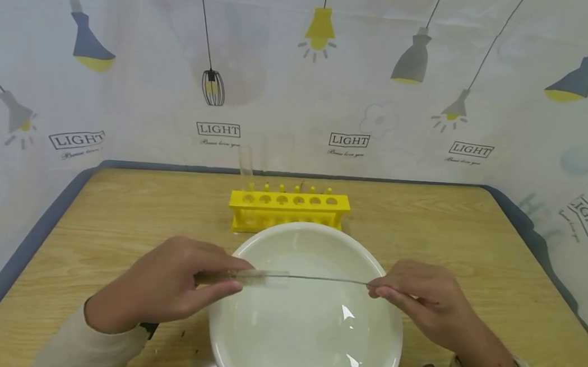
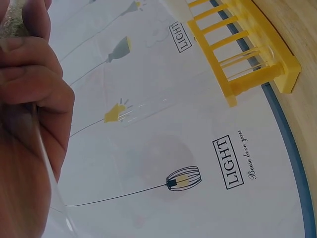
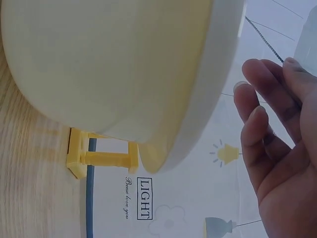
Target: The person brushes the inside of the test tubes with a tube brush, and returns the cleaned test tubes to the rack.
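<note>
My left hand [image 1: 182, 280] grips a clear test tube [image 1: 278, 279] lying level above a white basin [image 1: 397, 336]. A test tube brush reaches into this tube; its bristles show through the glass, partly hidden by the fingers. From the tube's mouth the brush's twisted wire handle [image 1: 326, 279] runs right to my right hand [image 1: 428, 301], which pinches its end between thumb and fingers. In the right wrist view that wire [image 3: 267, 39] meets the fingertips, while the other fingers curl loosely. The left wrist view shows curled fingers [image 2: 34, 84] around the tube.
Just behind the basin stands a yellow test tube rack [image 1: 290, 202], with one clear tube [image 1: 245, 166] upright in its leftmost hole. Bright reflections show inside the basin. The wooden table [image 1: 135, 213] ends at a patterned backdrop [image 1: 278, 104].
</note>
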Action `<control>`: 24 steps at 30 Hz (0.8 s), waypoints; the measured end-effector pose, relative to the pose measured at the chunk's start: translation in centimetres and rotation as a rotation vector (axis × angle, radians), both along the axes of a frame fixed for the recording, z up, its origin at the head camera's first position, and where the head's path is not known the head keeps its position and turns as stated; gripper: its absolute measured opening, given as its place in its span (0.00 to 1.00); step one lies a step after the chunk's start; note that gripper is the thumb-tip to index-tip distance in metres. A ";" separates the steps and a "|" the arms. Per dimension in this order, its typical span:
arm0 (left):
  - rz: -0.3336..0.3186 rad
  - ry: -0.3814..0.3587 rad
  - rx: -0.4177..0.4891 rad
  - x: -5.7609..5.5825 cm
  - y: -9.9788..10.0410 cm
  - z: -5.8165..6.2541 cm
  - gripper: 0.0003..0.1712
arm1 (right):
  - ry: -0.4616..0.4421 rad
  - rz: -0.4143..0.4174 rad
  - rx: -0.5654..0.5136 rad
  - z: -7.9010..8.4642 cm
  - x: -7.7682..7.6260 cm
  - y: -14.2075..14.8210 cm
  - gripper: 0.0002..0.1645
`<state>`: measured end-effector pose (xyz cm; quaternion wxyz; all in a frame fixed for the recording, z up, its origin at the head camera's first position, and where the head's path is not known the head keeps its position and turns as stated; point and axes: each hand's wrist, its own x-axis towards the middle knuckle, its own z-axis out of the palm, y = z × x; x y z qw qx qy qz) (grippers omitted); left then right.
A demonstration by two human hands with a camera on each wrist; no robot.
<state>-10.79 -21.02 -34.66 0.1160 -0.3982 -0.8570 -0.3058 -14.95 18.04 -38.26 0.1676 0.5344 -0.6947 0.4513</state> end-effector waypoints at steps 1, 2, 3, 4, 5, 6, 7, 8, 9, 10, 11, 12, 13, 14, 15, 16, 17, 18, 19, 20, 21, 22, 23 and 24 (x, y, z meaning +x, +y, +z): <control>0.003 0.006 0.000 0.0 0.0 0.0 0.13 | 0.001 -0.002 0.002 0.0 0.0 0.0 0.09; 0.003 0.010 0.002 0.0 0.0 0.0 0.13 | 0.002 -0.005 0.005 0.0 0.0 -0.1 0.10; 0.000 0.013 0.004 0.0 0.0 0.0 0.13 | 0.002 -0.006 0.005 0.0 0.0 -0.1 0.10; -0.002 0.014 0.006 0.1 0.1 0.0 0.13 | 0.003 -0.007 0.005 0.0 0.1 -0.2 0.10; -0.005 0.015 0.008 0.1 0.1 0.0 0.13 | 0.004 0.002 0.001 -0.1 0.1 -0.2 0.10; -0.011 0.017 0.011 0.1 0.1 0.0 0.13 | 0.006 0.007 -0.003 -0.1 0.1 -0.3 0.10; -0.016 0.020 0.012 0.1 0.2 -0.1 0.13 | 0.007 0.015 -0.008 -0.1 0.1 -0.3 0.09; -0.021 0.022 0.012 0.1 0.3 -0.1 0.12 | 0.007 0.023 -0.012 -0.2 0.1 -0.4 0.09; -0.027 0.026 0.012 0.1 0.3 -0.1 0.12 | 0.008 0.028 -0.016 -0.2 0.1 -0.4 0.09; -0.033 0.028 0.013 0.1 0.4 -0.1 0.12 | 0.008 0.032 -0.017 -0.2 0.2 -0.5 0.10; -0.039 0.033 0.013 0.1 0.5 -0.2 0.12 | 0.009 0.041 -0.022 -0.2 0.2 -0.6 0.10; -0.042 0.036 0.011 0.1 0.5 -0.2 0.12 | 0.011 0.042 -0.023 -0.2 0.2 -0.6 0.10; -0.043 0.039 0.009 0.1 0.6 -0.2 0.12 | 0.016 0.049 -0.027 -0.2 0.1 -0.7 0.10; -0.048 0.041 0.010 0.1 0.6 -0.2 0.12 | 0.019 0.055 -0.029 -0.2 0.2 -0.8 0.10; -0.051 0.041 0.010 0.2 0.6 -0.3 0.11 | 0.022 0.058 -0.030 -0.2 0.2 -0.9 0.10; -0.053 0.039 0.008 0.2 0.7 -0.3 0.11 | 0.025 0.066 -0.034 -0.2 0.2 -1.0 0.09; -0.054 0.037 0.004 0.2 0.7 -0.3 0.11 | 0.024 0.073 -0.036 -0.1 0.2 -1.2 0.09; -0.060 0.037 0.006 0.2 0.8 -0.4 0.11 | 0.023 0.074 -0.034 -0.1 0.3 -1.3 0.09; -0.064 0.033 0.003 0.2 0.9 -0.4 0.11 | 0.027 0.079 -0.035 -0.1 0.3 -1.4 0.09; -0.071 0.035 0.003 0.2 1.0 -0.5 0.11 | 0.030 0.081 -0.032 0.0 0.4 -1.6 0.09; -0.071 0.032 -0.002 0.3 1.1 -0.6 0.11 | 0.036 0.083 -0.030 0.1 0.5 -1.7 0.09; -0.073 0.029 -0.006 0.3 1.2 -0.6 0.11 | 0.041 0.082 -0.025 0.1 0.6 -1.9 0.09; -0.076 0.033 -0.009 0.3 1.2 -0.7 0.11 | 0.049 0.083 -0.023 0.1 0.6 -2.0 0.09; -0.077 0.036 -0.013 0.3 1.4 -0.8 0.11 | 0.063 0.086 -0.021 0.2 0.7 -2.2 0.09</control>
